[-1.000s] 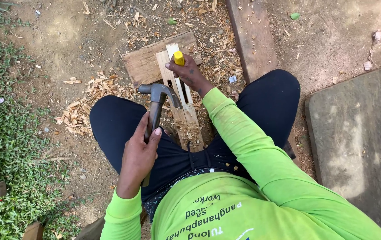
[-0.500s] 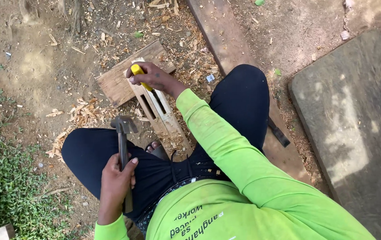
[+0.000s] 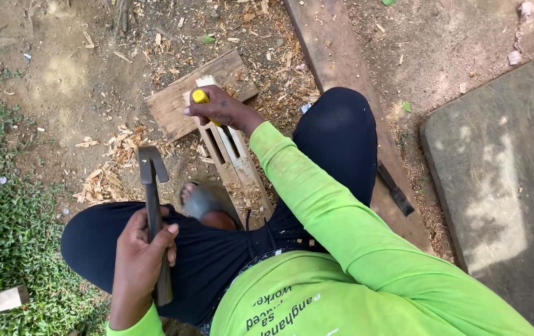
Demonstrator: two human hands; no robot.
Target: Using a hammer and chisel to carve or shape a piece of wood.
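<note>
Two bare hands work over a seated person's lap, seen from above. Near the lower left of the frame, the left hand (image 3: 139,261) is closed around the dark handle of a claw hammer (image 3: 153,205); the hammer's long axis runs almost straight up the frame, with its metal head at the top, raised above the left knee. At upper centre, the right hand (image 3: 220,109) is wrapped around a yellow-handled chisel (image 3: 201,98), whose yellow butt points toward the upper left and whose blade end is hidden under the fingers. The chisel meets a pale wooden piece (image 3: 236,162) with two long slots cut in it, its length slanting from upper left down to the lap. That piece lies across a flat wooden block (image 3: 179,99) on bare dirt strewn with wood chips (image 3: 108,168). A long plank (image 3: 341,68) slants down the right of centre, a dark blade-like tool (image 3: 396,190) lying on it. Grass (image 3: 5,230) fills the left edge, and a grey slab (image 3: 503,168) the right.
</note>
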